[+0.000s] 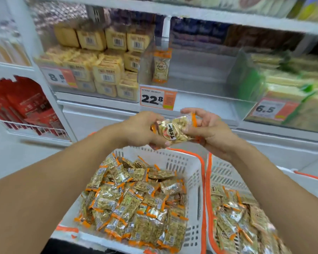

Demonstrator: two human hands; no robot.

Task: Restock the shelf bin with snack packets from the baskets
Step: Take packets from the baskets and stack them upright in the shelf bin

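Head view: both hands meet just in front of and below the clear shelf bin (200, 74), and every place here is given from that bin. The left hand (141, 129) and the right hand (207, 129) hold a small bunch of snack packets (174, 130) between them; the left fingers curl round the packets' left end, and the right fingers (188, 111) and thumb pinch the orange-edged right end. The bunch hangs in the air below the bin's front lip, near the 22.8 price tag (158, 99) fixed at the bin's lower left corner.

Inside the bin, a single packet (161, 67) stands upright against the left wall; the rest of its floor shows bare.

Below the bin, under the hands, sits a white basket (189, 162) with an orange rim, piled with gold-and-orange packets (134, 200). Just beside it, lower right of the bin, is a second basket (220, 173) holding more of the same.

Left of the bin are stacked yellow packs (106, 57); right of it, green-edged packs (286, 83), blurred.
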